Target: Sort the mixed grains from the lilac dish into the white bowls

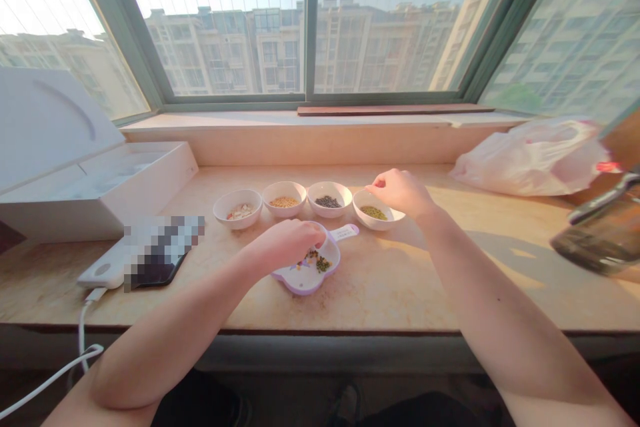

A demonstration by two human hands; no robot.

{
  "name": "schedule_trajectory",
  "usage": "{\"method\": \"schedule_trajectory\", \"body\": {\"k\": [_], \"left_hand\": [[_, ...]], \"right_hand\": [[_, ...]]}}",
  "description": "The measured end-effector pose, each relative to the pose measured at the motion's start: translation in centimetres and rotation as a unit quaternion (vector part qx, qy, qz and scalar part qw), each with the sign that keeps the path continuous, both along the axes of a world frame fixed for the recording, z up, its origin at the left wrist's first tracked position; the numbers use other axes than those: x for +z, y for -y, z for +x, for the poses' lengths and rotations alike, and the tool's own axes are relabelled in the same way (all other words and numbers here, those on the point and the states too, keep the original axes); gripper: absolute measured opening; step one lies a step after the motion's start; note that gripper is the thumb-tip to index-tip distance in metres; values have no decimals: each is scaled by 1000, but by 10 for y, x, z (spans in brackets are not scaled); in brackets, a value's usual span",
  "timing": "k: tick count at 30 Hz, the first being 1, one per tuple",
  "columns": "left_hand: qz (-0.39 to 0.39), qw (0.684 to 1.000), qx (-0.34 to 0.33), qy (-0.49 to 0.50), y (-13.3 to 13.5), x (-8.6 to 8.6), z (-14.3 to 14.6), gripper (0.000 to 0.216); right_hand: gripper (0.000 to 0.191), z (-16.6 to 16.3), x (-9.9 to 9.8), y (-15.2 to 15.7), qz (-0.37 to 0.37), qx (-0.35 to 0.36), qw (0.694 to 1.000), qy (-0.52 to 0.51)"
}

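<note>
My left hand [295, 245] is over a shallow white dish with a purple rim and a short handle [303, 287]. Its fingertips are curled together at a small mixed pile of beans and grains [320, 261]; anything between them is hidden. My right hand [400, 190] is above the back rim of the rightmost white bowl [377, 223], which holds green beans [374, 213]. Thumb and fingers are pinched there, with contents too small to see. Leftward in a row stand a bowl of dark beans [328, 201], one of yellowish grains [284, 201] and one of pale, reddish-flecked pieces [241, 211].
At left are an open white box [145, 180], a white power bank [105, 265] with a cable and a dark phone [163, 260]. A white plastic bag [530, 157] and a dark transparent container [605, 233] sit at right. Windows rise behind the counter [240, 310].
</note>
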State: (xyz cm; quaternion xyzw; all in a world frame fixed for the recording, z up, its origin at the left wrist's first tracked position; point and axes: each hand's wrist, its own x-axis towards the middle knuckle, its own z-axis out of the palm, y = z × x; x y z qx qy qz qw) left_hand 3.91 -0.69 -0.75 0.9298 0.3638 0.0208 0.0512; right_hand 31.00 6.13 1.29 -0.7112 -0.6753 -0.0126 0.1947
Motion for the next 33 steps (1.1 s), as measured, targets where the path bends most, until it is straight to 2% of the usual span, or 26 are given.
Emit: {"method": "schedule_trajectory", "body": {"k": [6, 9, 14, 18, 19, 21, 25, 28, 30, 33], "left_hand": [[2, 998, -14, 58, 0, -5, 1, 25], [-3, 997, -23, 76, 0, -8, 2, 25], [-22, 996, -33, 82, -3, -6, 2, 34], [-62, 981, -26, 184, -7, 6, -3, 32], [-82, 969, -22, 230, -8, 10, -4, 27], [-160, 928, -21, 337, -10, 15, -8, 17], [-332, 793, -25, 510, -13, 21, -12, 32], [-389, 709, -19, 587, -14, 23, -12, 42], [-410, 669, -11, 619, -13, 23, -10, 46], [-427, 636, -4, 642, -12, 23, -8, 50]], "right_hand": [[10, 2, -2, -2, -64, 13, 998, 13], [10, 4, -4, -3, -73, 22, 997, 11], [19, 2, -5, -2, -8, 17, 1000, -18], [20, -12, -1, 5, 52, 68, 993, -79], [20, -17, 1, 9, 62, 87, 989, -98], [22, -26, 3, 16, 84, 117, 980, -134], [26, -43, 5, 30, 138, 189, 957, -171], [28, -52, 3, 40, 171, 234, 935, -203], [32, -57, 1, 46, 186, 270, 915, -235], [36, -64, -2, 56, 205, 342, 879, -263]]}}
